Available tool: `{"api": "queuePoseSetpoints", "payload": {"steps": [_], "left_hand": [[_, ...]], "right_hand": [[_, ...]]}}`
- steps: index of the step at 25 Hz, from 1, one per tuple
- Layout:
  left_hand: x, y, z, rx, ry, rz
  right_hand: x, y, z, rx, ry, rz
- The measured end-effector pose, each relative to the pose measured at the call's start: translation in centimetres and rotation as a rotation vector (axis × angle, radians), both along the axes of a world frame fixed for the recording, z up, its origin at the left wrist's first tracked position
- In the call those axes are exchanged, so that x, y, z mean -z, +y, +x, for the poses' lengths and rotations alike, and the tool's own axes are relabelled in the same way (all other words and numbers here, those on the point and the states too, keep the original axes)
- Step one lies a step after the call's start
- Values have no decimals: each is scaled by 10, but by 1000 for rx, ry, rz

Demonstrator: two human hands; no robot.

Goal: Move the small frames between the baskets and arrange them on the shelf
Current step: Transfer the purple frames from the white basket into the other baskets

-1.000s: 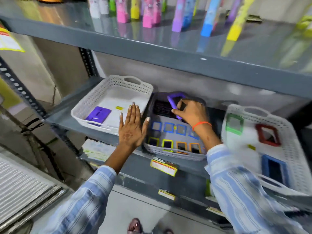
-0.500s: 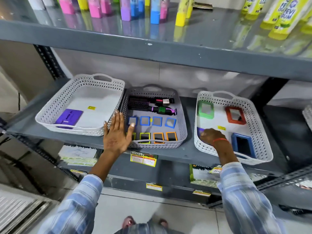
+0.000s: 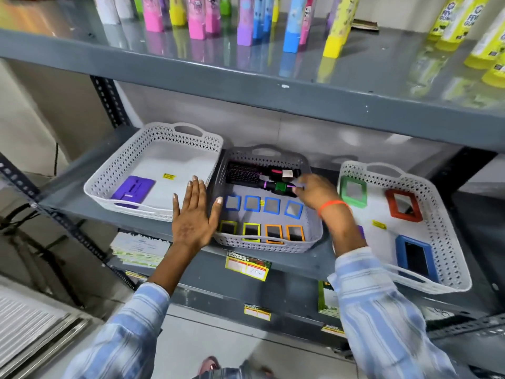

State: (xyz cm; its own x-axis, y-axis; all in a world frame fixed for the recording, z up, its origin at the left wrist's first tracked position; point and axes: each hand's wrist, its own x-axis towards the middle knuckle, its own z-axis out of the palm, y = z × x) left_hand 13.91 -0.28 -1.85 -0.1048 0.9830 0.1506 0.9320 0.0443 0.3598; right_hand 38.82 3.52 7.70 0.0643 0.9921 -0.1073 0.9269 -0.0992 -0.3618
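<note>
Three baskets stand on the grey shelf. The middle grey basket [image 3: 262, 246] holds a row of small blue frames [image 3: 251, 203], a front row of yellow and orange frames [image 3: 273, 233], and two hairbrushes [image 3: 246, 173] at the back. My left hand [image 3: 195, 217] lies flat and open on that basket's left rim. My right hand [image 3: 314, 191] hovers by the brushes' handle ends, fingers loosely apart, nothing visible in it. The left white basket [image 3: 123, 170] holds a purple frame [image 3: 134, 190]. The right white basket [image 3: 442, 283] holds green [image 3: 353, 190], red [image 3: 403, 205] and blue [image 3: 415, 257] frames, plus a purple frame [image 3: 361, 232] mostly hidden behind my forearm.
The upper shelf [image 3: 273, 91] juts out overhead, carrying coloured bottles [image 3: 196, 20] and yellow glue bottles [image 3: 478, 28]. A perforated metal post [image 3: 109, 105] rises at the left. Price labels [image 3: 247, 265] hang on the shelf's front edge. A lower shelf holds flat packs [image 3: 139, 248].
My right hand carried a purple frame from the middle basket to the right basket, left it there, and has come back over the middle basket. My left hand stayed on the basket rim.
</note>
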Motion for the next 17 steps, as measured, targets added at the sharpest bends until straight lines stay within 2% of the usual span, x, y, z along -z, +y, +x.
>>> {"api": "queuePoseSetpoints", "payload": {"steps": [8,12,17], "left_hand": [[-12,4,-103,-288,31,36],[-9,4,-156,-392,13,-25],[9,3,-175,-373,-27,-70]], "right_hand": [[13,58,-191,-439,107,109],[42,84,-268,-603,101,24],[75,113,-318,-714,41,-99]]}}
